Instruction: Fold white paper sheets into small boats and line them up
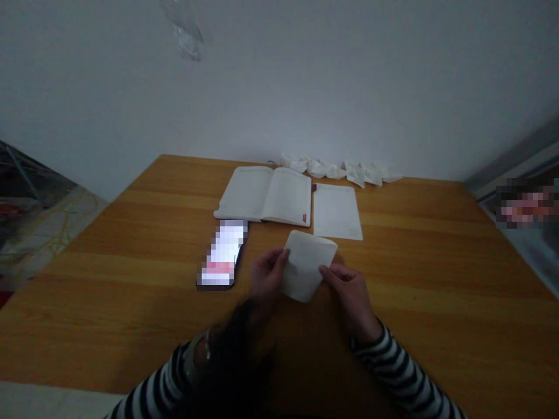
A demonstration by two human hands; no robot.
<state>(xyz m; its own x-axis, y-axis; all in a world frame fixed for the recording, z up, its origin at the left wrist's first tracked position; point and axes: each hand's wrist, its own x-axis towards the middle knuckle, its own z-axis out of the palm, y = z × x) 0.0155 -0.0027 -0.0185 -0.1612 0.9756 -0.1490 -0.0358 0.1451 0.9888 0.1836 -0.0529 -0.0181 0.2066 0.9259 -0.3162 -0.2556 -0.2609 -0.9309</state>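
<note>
Both of my hands hold a white sheet of paper point(305, 266), folded or thick, tilted up above the table. My left hand point(266, 278) pinches its left edge, and my right hand point(347, 294) grips its lower right edge. Beyond the sheet lie an open white notebook point(266, 195) and a separate flat white sheet point(336, 212). Left of my left hand, a smartphone point(222, 256) rests with its lit screen blurred out. A row of folded white paper pieces point(340, 170) lines the table's far edge.
All of this is on a wooden table point(131, 291) that meets a white wall point(279, 75) at the far side. Dark blurred hair point(231, 355) hangs in front of the lower view. Floor shows beyond the left edge, and a pixelated object point(526, 203) sits off the right side.
</note>
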